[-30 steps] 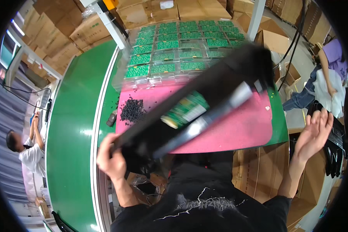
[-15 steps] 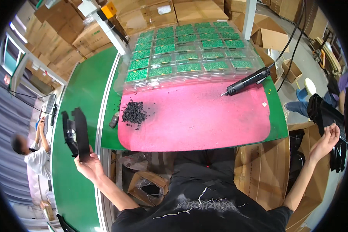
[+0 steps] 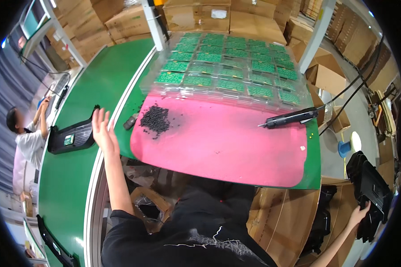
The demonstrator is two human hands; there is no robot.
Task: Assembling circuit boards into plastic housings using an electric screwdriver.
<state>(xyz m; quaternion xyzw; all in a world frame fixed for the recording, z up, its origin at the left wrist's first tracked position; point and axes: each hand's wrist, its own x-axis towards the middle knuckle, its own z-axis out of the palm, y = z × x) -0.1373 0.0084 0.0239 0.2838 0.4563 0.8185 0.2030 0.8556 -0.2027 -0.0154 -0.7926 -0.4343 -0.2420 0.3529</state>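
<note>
My left hand point(image 3: 105, 135) is raised over the green belt's metal rail, its fingers outstretched and nothing in them. Just beyond it, a black plastic housing point(image 3: 82, 135) lies on the green belt point(image 3: 71, 178) with a small green circuit board point(image 3: 69, 140) inside. At the far right, my right hand point(image 3: 358, 215) grips the edge of a black plastic housing point(image 3: 373, 184) on a stack of similar parts. Its fingertips are partly hidden by the part. Between my arms, a pile of small black screws point(image 3: 155, 120) and a black electric screwdriver point(image 3: 292, 118) rest on a pink mat point(image 3: 218, 153).
Clear plastic trays of green circuit boards point(image 3: 229, 84) stand behind the mat. Metal posts point(image 3: 318, 35) rise nearby, and the screwdriver's cable runs up on the right. A co-worker point(image 3: 29, 144) sits across the belt. Cardboard boxes point(image 3: 280, 222) stand under the table.
My left hand has let go of the black housing, which now lies on the belt. My right hand has moved lower, onto the stack at the right. The view has shifted.
</note>
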